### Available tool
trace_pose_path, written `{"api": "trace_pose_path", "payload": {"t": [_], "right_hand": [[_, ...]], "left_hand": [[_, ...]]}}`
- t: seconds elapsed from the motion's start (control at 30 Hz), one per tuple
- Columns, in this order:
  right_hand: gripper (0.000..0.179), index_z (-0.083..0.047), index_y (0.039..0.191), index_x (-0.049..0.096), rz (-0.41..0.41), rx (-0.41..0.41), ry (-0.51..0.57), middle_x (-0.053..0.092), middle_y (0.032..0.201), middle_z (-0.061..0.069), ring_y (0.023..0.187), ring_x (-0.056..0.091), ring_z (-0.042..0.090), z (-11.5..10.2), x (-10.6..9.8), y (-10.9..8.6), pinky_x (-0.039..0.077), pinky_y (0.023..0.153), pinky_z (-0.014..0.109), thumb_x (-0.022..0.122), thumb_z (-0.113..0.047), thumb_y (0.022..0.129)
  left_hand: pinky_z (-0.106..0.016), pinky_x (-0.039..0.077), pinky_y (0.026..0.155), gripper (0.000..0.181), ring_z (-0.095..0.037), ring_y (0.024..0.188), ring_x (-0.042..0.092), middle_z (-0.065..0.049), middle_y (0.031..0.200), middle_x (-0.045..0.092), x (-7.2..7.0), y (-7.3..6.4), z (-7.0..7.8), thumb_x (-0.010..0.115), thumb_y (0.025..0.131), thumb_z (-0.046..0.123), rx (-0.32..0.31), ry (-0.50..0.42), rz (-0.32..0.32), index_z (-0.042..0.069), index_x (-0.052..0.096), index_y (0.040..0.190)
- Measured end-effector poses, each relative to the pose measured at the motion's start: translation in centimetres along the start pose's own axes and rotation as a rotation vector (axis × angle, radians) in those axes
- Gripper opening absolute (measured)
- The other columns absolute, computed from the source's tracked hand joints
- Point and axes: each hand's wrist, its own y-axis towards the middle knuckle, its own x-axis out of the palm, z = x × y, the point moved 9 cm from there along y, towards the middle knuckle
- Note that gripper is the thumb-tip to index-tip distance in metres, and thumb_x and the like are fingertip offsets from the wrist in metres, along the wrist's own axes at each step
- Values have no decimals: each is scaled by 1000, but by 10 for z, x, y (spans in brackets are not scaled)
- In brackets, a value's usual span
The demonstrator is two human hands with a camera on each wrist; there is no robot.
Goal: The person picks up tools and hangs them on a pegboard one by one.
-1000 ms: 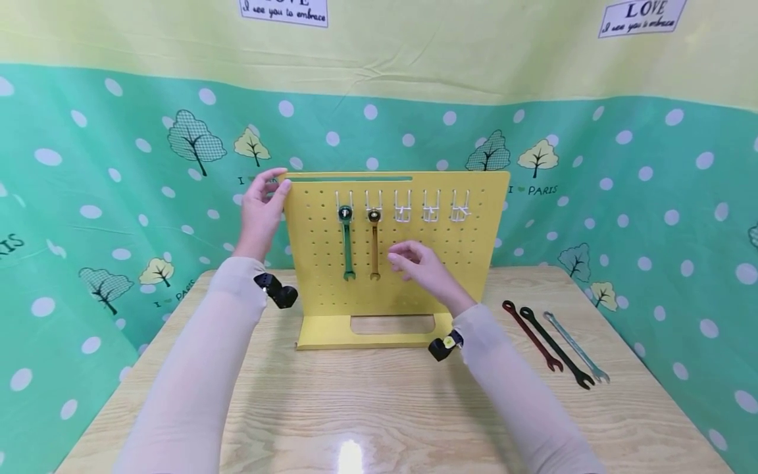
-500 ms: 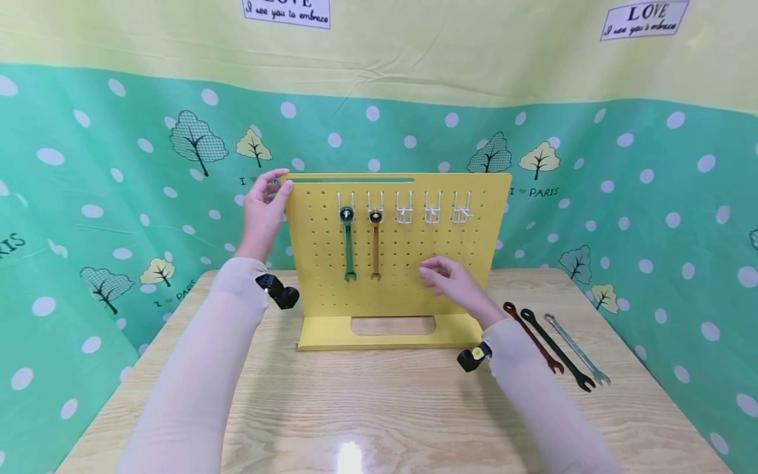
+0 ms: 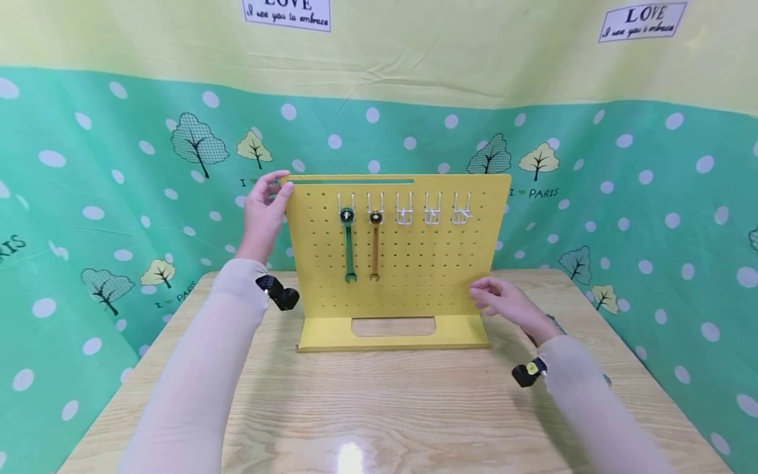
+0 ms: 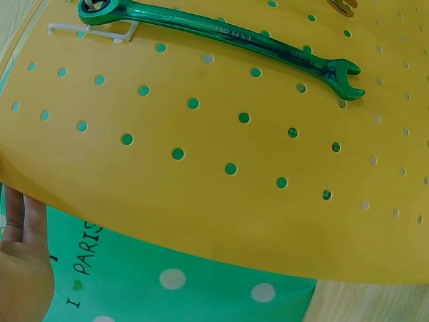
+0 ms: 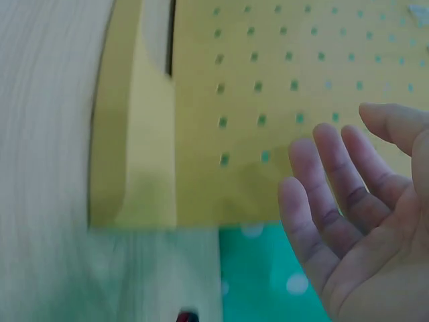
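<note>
My left hand [image 3: 261,220] pinches the upper left edge of a yellow pegboard [image 3: 414,289]; in the left wrist view its fingers [image 4: 33,221] reach that edge. On the board's two leftmost hooks hang a green combination wrench [image 3: 349,250] and a gold one [image 3: 376,250], both upright with the open end down. Three white wire hooks [image 3: 432,216] to their right carry nothing. Beside the board's lower right edge my right hand [image 3: 506,303] holds nothing, its fingers spread and loosely bent. Wrenches on the table at the right are mostly hidden behind the right forearm; a dark red wrench end [image 5: 188,315] shows in the right wrist view.
The pegboard stands on its yellow base [image 3: 326,336] with a cut-out, on a light wood table [image 3: 355,395]. A green and yellow printed curtain [image 3: 379,125] hangs behind and at both sides.
The right hand has moved right and down, from in front of the board beside the gold wrench to past its right edge, covering the table wrenches. The left hand has stayed put.
</note>
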Motion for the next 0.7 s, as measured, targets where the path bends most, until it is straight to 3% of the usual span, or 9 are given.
{"api": "trace_pose_path", "payload": {"t": [0.1, 0.23, 0.47, 0.7], "right_hand": [[52, 6, 135, 50, 9, 12, -24, 59, 125, 26, 109, 62, 39, 9, -13, -10, 54, 88, 48, 55, -37, 105], [52, 6, 136, 49, 25, 43, -43, 60, 123, 23, 107, 63, 35, 22, -28, -22, 55, 85, 44, 55, -36, 105], [55, 4, 140, 46, 43, 110, -100, 57, 128, 28, 110, 61, 39, 50, -53, -38, 55, 86, 48, 53, -38, 105], [58, 9, 140, 45, 28, 121, -147, 58, 126, 26, 108, 61, 37, 65, -62, -51, 53, 83, 44, 52, -37, 106]], "left_hand": [[-31, 49, 84, 38, -18, 97, 56, -1, 112, 57, 1, -2, 2, 58, 103, 23, 2, 1, -6, 9, 56, 138], [-29, 49, 81, 38, -16, 96, 55, 0, 113, 57, -1, 4, -7, 60, 102, 28, 11, -1, 0, 14, 58, 138], [-26, 49, 79, 37, -15, 96, 57, 0, 115, 57, -4, 13, -20, 61, 100, 35, 27, 22, 13, 22, 61, 134], [-26, 50, 80, 37, -15, 97, 57, -1, 115, 57, -4, 13, -18, 62, 100, 35, 29, 17, 16, 21, 61, 134]]}}
